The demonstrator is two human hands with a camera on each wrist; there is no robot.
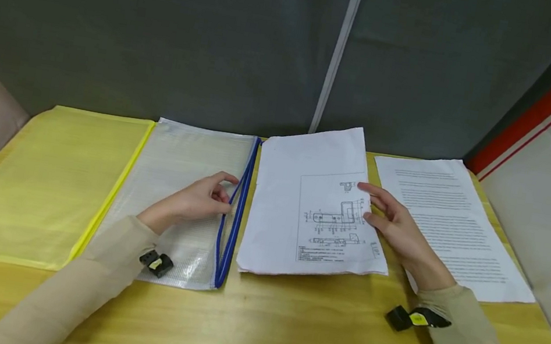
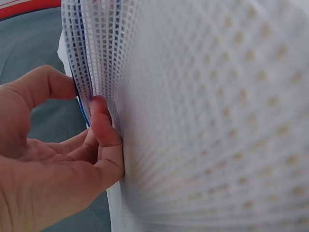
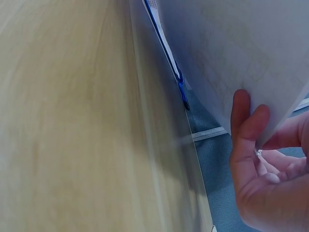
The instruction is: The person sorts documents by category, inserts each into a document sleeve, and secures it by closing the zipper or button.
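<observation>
The left hand [image 1: 200,199], fingers curled, pinches the blue-zipped edge of the clear pouch [image 1: 184,182]; the right hand [image 1: 395,224] grips the edge of the drawing sheets [image 1: 303,199], mid-surface [image 1: 285,326]. Two pouches, one yellow [image 1: 41,180]; one text page [image 1: 458,227]. The left wrist view shows the pouch's mesh.

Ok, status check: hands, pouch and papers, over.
Left hand pinching blue-edged mesh pouch at its zipper edge. Right hand gripping the drawing sheets at their right edge. Nothing between sheets and pouch.
</observation>
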